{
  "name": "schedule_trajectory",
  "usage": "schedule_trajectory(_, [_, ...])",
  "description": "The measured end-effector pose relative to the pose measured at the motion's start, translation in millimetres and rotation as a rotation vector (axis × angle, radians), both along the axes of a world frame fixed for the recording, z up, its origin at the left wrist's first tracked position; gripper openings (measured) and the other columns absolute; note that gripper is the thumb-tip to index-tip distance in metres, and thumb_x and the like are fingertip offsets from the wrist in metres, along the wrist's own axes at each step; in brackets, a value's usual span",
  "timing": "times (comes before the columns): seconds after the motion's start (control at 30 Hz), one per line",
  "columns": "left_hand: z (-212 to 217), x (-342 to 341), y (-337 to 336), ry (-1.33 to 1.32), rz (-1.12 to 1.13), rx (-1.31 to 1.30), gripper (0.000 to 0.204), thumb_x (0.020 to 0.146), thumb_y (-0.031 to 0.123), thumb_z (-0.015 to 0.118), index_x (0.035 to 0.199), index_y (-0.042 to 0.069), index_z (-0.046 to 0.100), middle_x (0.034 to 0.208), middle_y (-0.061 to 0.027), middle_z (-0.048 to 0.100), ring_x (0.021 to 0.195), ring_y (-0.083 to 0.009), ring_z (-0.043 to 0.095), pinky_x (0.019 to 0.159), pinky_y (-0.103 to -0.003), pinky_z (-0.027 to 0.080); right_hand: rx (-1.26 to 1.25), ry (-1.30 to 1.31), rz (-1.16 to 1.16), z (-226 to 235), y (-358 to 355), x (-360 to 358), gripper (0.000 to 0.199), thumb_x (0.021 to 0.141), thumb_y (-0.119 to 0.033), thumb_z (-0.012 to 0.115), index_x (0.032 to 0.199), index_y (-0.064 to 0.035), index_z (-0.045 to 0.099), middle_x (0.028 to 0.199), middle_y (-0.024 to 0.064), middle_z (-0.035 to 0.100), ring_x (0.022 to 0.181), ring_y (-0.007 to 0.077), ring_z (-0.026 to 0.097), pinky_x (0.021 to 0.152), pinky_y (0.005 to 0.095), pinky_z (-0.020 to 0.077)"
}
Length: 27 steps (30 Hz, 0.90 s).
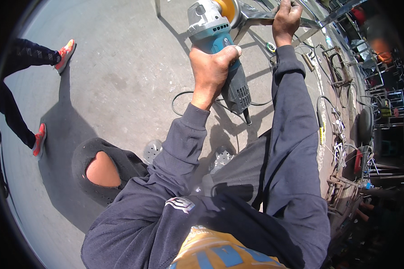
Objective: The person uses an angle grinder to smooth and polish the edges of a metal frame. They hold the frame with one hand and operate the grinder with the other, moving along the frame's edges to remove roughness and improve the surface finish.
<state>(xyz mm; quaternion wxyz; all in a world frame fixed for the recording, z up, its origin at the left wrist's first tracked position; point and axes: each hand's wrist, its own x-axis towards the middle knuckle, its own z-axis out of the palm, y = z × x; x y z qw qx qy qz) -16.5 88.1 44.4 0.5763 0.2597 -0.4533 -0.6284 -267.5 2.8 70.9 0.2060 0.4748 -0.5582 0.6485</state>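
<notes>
My left hand (pixel 211 69) is wrapped round the body of a teal and grey angle grinder (pixel 224 49), thumb lying across its top. An orange-yellow disc (pixel 229 10) sits at the grinder's far end, beside a metal frame (pixel 258 19) of shiny bars. The disc is close to the frame's joint; whether they touch I cannot tell. At the upper right my right hand (pixel 286 21) is closed round a bar of that frame. The grinder's dark cable leaves its near end and loops over the ground.
A person's legs in dark trousers and red shoes (pixel 65 56) stand at the left. A small green-rimmed roll (pixel 270 47) lies on the concrete near the frame. Along the right are cables, clamps and metal pieces (pixel 339 67), with a yellow-handled tool (pixel 321 127) nearby.
</notes>
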Motion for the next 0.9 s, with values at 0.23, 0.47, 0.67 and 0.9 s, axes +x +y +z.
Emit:
schedule_trajectory(0.23, [-13.9,-2.8,-1.4,-0.017,0.056,-0.155,0.043,0.07,0.017,0.078,0.105,-0.001,0.062,0.089,-0.0041,0.063,0.076,-0.0144,0.061,0.069,-0.029,0.053,0.024,-0.027,-0.03,-3.2,0.5,0.2,0.027,0.103,-0.028,0.053,0.106,-0.0021,0.059,0.092,0.0245,0.066,0.088,0.0426,0.064,0.076,0.0454,0.0482])
schedule_trajectory(0.47, [-14.5,4.8,-13.2,-0.082,-0.014,-0.108,0.052,0.069,0.02,0.079,0.112,0.0,0.06,0.096,-0.0065,0.063,0.081,-0.017,0.062,0.073,-0.031,0.053,-0.026,0.0,-0.049,-2.4,-2.0,-1.6,0.025,0.102,-0.027,0.054,0.108,-0.0034,0.059,0.093,0.0258,0.067,0.09,0.0464,0.064,0.075,0.0487,0.0485])
schedule_trajectory(0.67, [-34.8,3.0,-13.5,-0.146,0.067,-0.279,0.059,0.067,0.021,0.084,0.115,-0.002,0.058,0.104,-0.0105,0.066,0.091,-0.0187,0.065,0.081,-0.033,0.055,0.001,0.03,-0.108,-9.8,-5.6,-3.8,0.024,0.102,-0.026,0.056,0.108,-0.003,0.059,0.09,0.0246,0.066,0.087,0.0466,0.063,0.071,0.05,0.0481])
schedule_trajectory(0.9, [-44.0,10.6,-34.2,-0.172,0.067,-0.326,0.06,0.067,0.017,0.085,0.116,-0.001,0.055,0.103,-0.0097,0.066,0.088,-0.0186,0.066,0.081,-0.032,0.056,0.014,-0.025,-0.045,-10.5,-3.8,-5.0,0.018,0.102,-0.021,0.055,0.108,-0.0047,0.061,0.093,0.0236,0.064,0.083,0.0429,0.063,0.069,0.0498,0.0485])
